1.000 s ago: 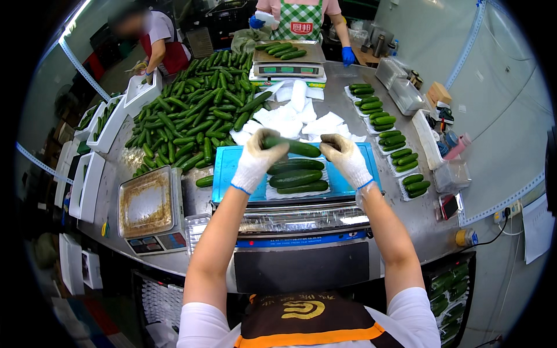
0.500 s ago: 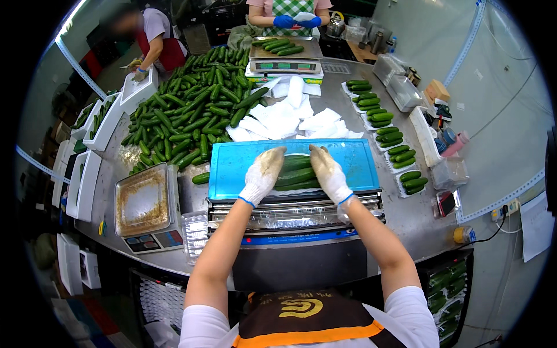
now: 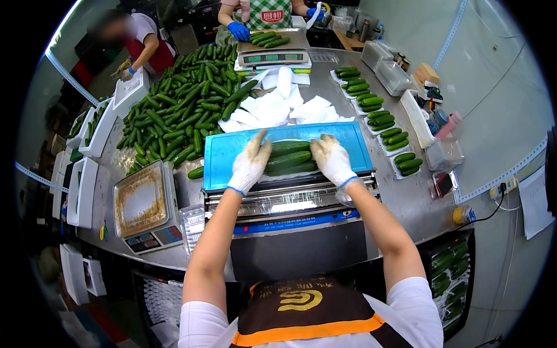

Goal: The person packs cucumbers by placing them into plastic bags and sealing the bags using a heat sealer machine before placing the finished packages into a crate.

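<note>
- Cucumbers [image 3: 290,156], three seen side by side, lie crosswise on the blue plate [image 3: 223,153] behind the wrapper [image 3: 299,221], between the two hands.
- Left hand [image 3: 250,159], white glove: at their left ends; fingers extended and a little apart, grip not closed around anything.
- Right hand [image 3: 332,158], white glove: at their right ends, touching; fingers stretched forward over the tips, grip likewise unclosed. Glove hides exact fingertip contact.
- Film [image 3: 284,202], clear and shiny, runs across the wrapper, nearer the wearer than the plate.
- Table [image 3: 406,211]: grey metal, carries all this.
- Heap [image 3: 180,110] of loose cucumbers, beyond and left of the plate; one single cucumber [image 3: 196,173] lies just beside the plate's left edge.
- White sheets [image 3: 270,110]: crumpled pile just past the plate.
- Packs [image 3: 380,120]: small groups of cucumbers on white backing, in a line down the right side.
- Near scale [image 3: 142,200], stained pan, left of the wrapper; clear trays [image 3: 192,226] between the two.
- Far scale [image 3: 272,57]: a few cucumbers on its pan; co-worker's blue glove [image 3: 239,31] at its left edge.
- Second co-worker [image 3: 148,46], far left, bent over by a white box [image 3: 130,91].
- Phone [image 3: 444,183] and jar [image 3: 463,214] near the right edge.
</note>
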`<state>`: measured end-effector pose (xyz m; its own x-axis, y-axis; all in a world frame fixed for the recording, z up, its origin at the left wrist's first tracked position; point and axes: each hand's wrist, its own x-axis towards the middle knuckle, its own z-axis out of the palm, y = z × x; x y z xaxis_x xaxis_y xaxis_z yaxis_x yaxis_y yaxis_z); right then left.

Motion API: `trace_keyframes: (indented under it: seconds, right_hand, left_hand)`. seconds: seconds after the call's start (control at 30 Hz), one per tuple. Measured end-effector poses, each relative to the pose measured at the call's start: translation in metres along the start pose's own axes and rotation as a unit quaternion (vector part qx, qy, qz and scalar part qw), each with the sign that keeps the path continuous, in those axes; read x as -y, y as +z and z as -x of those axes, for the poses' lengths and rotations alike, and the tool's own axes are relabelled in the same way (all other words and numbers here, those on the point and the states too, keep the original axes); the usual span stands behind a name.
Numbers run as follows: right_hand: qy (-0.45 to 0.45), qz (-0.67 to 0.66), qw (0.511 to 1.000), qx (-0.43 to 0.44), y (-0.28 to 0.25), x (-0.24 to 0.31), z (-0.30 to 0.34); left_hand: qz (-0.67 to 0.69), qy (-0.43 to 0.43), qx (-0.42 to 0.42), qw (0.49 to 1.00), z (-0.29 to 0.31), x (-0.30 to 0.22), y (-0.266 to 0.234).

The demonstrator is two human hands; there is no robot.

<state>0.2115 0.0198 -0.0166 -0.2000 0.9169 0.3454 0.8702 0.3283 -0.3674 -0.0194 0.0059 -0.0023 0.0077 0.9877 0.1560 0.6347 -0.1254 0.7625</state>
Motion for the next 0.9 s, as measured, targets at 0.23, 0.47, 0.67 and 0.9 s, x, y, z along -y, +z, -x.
trace_keyframes:
  seconds: [0.23,0.47,0.67,0.9]
  right_hand:
    - [0.152,-0.094,0.984,0.018,-0.098,-0.048,0.08]
    - [0.236,-0.024,0.951,0.199,-0.083,-0.028,0.087]
    - [0.253,-0.191,0.94,0.124,-0.069,-0.03,0.094]
    - [0.453,-0.568,0.597,0.341,-0.162,-0.005,0.147]
  left_hand:
    - [-0.268,0.112,-0.153,0.945,0.094,0.022,-0.07]
    - [-0.336,0.086,-0.095,0.933,0.12,0.02,-0.034]
    - [-0.123,-0.044,-0.071,0.989,0.12,0.014,-0.035]
    - [0.282,-0.175,0.229,0.915,0.19,-0.003,-0.094]
